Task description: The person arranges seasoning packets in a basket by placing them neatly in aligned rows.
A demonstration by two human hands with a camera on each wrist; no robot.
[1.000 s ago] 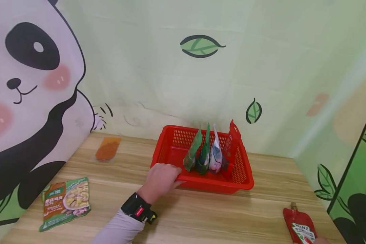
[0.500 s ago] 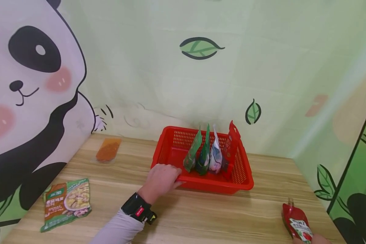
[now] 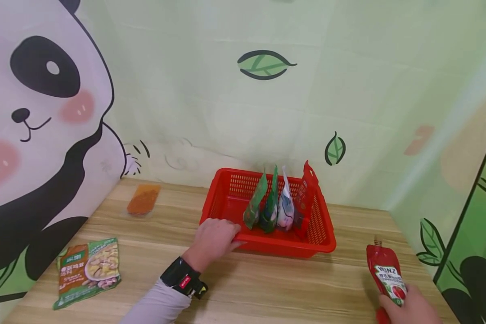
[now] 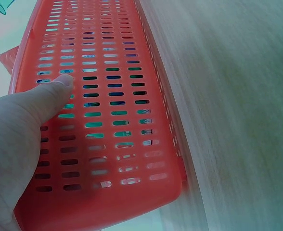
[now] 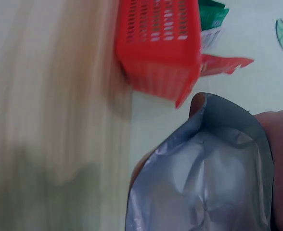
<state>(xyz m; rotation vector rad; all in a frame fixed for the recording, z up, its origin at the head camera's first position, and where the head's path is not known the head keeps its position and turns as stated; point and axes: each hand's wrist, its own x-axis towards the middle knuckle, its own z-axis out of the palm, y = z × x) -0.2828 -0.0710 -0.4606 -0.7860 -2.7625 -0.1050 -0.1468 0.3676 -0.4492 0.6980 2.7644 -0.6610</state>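
Observation:
My left hand (image 3: 214,240) grips the front-left rim of a red plastic basket (image 3: 283,247); in the left wrist view its thumb (image 4: 55,96) lies against the slotted outer wall. Several food packets stand on edge inside the basket: two green packets (image 3: 256,204), a white packet (image 3: 285,211) and a red packet (image 3: 306,198). At the lower right, my right hand (image 3: 415,309) holds a red ketchup pouch (image 3: 382,263) by its lower end, spout pointing away from me. The pouch's silvery bottom (image 5: 204,178) fills the near part of the right wrist view.
A green and brown food packet (image 3: 89,270) lies flat on the wooden table (image 3: 291,288) at the left. Behind it lies a small clear packet with orange contents (image 3: 143,199). A printed cloth wall (image 3: 210,103) with a panda stands close behind the basket.
My right hand has come further into view, carrying the ketchup pouch forward and slightly left. The left hand and the basket have stayed in place.

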